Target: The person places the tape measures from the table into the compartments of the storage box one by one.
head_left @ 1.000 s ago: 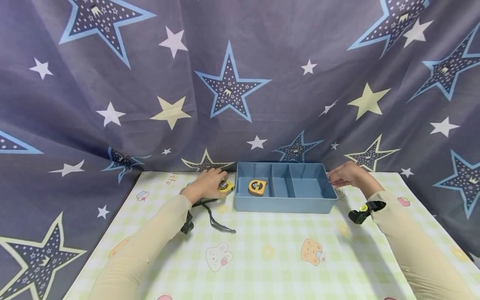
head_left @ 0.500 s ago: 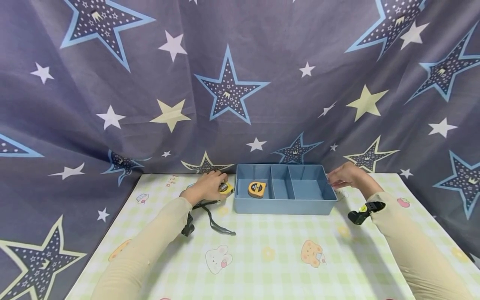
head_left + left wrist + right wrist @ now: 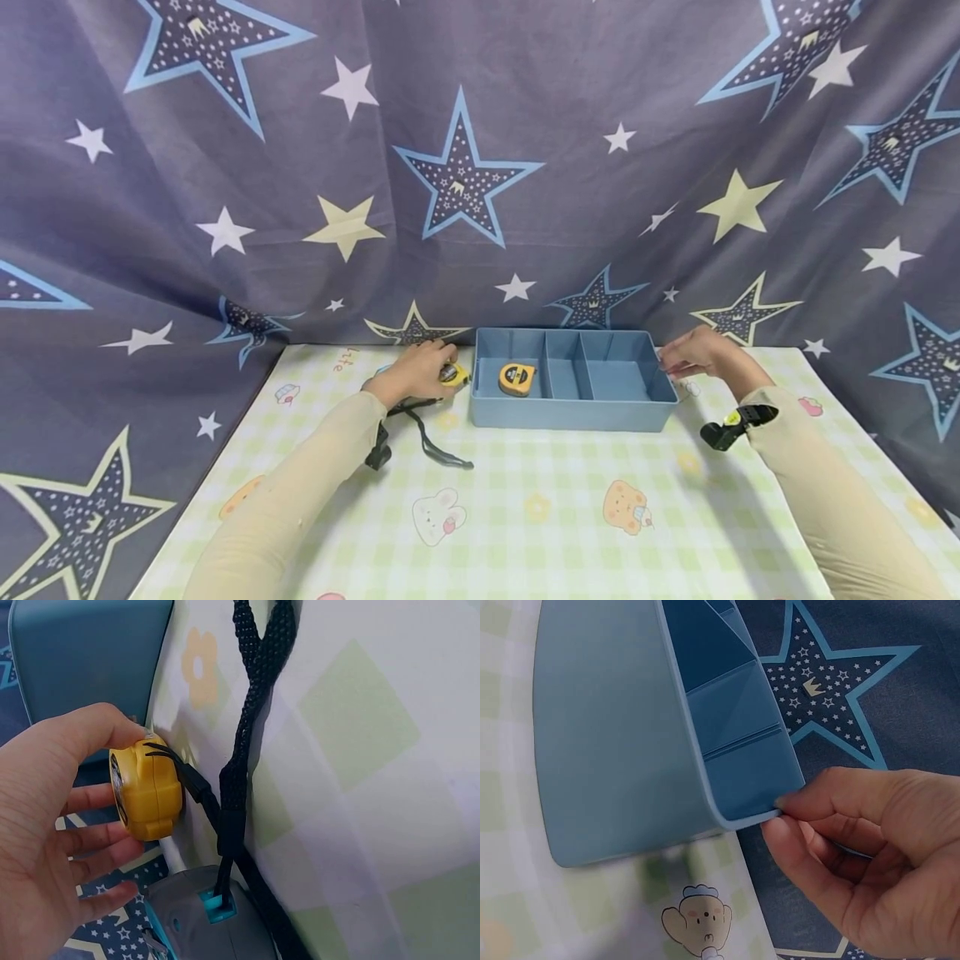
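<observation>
Smooth plastic box [image 3: 573, 414], rough woven strap [image 3: 234, 780]

Dark cloth [image 3: 570, 50] filling backdrop, big blue-edged stars [image 3: 463, 179], white and yellow ones scattered between! Table [image 3: 540, 558] right in front, pale green checks, cartoon animals [image 3: 438, 517], soft shadows [image 3: 738, 500].

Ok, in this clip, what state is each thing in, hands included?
Blue box: upright, open-topped, divided in three.
Boxed tape measure: lying label-up at the box's left end, no blade drawn out.
Held tape measure: outside the box, gripped.
Grey-and-teal thing: partly out of frame, black strap attached.
Left hand: gripping the held tape measure.
Right hand: pinching the box's right rim.
</observation>
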Demonstrator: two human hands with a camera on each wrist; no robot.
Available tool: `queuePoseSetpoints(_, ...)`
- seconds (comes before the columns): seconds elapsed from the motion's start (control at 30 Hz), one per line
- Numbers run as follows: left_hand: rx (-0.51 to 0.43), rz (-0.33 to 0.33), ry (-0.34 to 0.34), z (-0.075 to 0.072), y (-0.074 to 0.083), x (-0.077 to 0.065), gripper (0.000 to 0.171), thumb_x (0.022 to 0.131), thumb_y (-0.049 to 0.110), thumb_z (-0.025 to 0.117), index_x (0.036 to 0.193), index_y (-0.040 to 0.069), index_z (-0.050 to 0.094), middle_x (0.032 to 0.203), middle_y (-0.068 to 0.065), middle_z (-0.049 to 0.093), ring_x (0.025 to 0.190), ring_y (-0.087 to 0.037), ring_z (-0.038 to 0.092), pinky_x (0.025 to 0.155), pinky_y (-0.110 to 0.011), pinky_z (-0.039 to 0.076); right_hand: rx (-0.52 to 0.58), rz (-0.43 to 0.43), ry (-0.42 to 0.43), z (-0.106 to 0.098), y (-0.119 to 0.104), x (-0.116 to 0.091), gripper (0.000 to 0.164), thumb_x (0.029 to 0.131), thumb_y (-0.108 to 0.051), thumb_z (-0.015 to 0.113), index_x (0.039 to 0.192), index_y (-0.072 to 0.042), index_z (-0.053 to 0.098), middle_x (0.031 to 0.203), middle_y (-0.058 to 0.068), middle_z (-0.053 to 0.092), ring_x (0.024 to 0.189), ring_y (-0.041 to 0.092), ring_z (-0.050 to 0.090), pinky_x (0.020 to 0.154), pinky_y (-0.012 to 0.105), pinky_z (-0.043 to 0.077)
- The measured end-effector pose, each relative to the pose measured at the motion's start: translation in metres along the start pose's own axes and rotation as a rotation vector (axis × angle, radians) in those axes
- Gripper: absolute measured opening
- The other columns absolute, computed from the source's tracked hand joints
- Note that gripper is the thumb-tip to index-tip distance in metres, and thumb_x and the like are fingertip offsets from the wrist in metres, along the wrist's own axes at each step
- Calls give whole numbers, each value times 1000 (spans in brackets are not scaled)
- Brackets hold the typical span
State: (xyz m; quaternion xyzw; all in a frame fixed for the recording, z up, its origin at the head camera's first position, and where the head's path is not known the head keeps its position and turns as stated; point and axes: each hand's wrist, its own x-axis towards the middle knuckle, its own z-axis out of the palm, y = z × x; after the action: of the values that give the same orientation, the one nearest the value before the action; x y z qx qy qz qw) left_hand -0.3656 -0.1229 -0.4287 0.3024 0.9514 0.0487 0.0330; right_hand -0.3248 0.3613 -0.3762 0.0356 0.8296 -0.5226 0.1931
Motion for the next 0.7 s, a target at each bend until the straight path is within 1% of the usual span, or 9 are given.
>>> queuePoseSetpoints(0.17,-10,-11,-14,0,1,-1,47,87,38,77,122,14,58,113,-8,59,100,-27,55,86,-47,48,8,-2,-3,-1,1,1,51,90,7,64,132,29,45,93,1,77,70,8,71,79,31,62)
queuePoseSetpoints(0.27,-10,-4,-11,0,0,0,47,86,38,77,121,14,58,110,-8,58,96,-26,54,83,-45,47,7,-1,-3,-1,2,1,50,89,7,65,131,28,47,92,0,77,72,8,71,79,30,62)
queuePoseSetpoints(0.47,-11,12,-27,-1,-1,2,46,84,37,79,118,14,58,106,-6,57,93,-24,52,79,-42,45,-14,5,-16,-1,2,-1,51,89,6,66,131,27,48,88,-4,76,75,8,69,82,31,62)
queuePoseSetpoints(0.7,-38,8,-70,-6,-1,3,50,82,34,81,123,16,58,113,-6,58,95,-25,51,81,-43,46,-26,4,-43,-2,0,0,50,89,6,66,130,28,48,87,-3,76,75,8,69,79,28,61)
